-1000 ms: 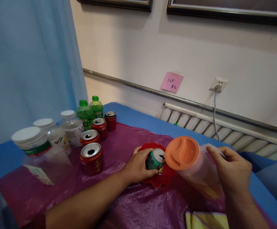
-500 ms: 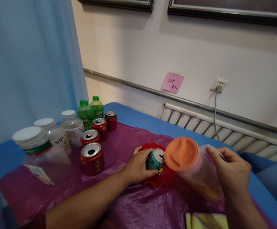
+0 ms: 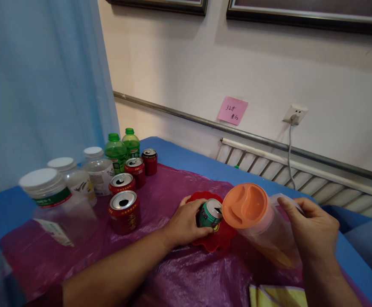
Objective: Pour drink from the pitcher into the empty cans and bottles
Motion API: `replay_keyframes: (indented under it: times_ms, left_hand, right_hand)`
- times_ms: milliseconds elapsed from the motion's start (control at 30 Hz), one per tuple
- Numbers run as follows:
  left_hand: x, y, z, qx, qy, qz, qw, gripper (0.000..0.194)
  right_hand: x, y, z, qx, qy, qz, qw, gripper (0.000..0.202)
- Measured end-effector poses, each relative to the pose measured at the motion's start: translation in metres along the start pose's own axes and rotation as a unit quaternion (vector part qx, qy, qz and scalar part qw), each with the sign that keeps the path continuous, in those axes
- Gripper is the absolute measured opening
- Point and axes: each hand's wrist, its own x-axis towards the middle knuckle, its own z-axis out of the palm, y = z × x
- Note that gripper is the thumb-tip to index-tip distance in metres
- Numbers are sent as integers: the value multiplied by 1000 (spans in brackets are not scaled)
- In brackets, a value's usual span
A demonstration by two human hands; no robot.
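My left hand point(image 3: 186, 221) is wrapped round a green drink can point(image 3: 210, 214) with an opened silver top. The can is tilted a little over a red scalloped dish point(image 3: 214, 244). In my right hand point(image 3: 314, 226) is the handle of a clear plastic pitcher point(image 3: 269, 241) with an orange lid point(image 3: 246, 206). The pitcher leans left, its lid edge at the can's top, and amber liquid lies low inside it. Whether any liquid is flowing, I cannot tell.
Several opened red cans point(image 3: 124, 213) stand in a row on the purple plastic sheet point(image 3: 173, 277). Behind them are green bottles point(image 3: 115, 151) and clear white-lidded jars point(image 3: 61, 209). A yellow cloth point(image 3: 278, 296) lies at the front edge. A radiator point(image 3: 263, 164) lines the wall.
Almost nothing differs. Both hands, the can and the tilted pitcher hold the same positions, with only a very slight shift of the whole view.
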Motion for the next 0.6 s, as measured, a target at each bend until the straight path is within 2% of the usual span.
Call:
replay_keyframes:
  times_ms: [433,600]
  left_hand:
    - [0,1,-1,1,1,0,1000,64]
    - [0,0,0,2,4,-3,1000,65]
  right_hand:
    - [-1,-2,-1,-7,3,-7,1000,45]
    - [-1,-2,0,8,-1,12,1000,45]
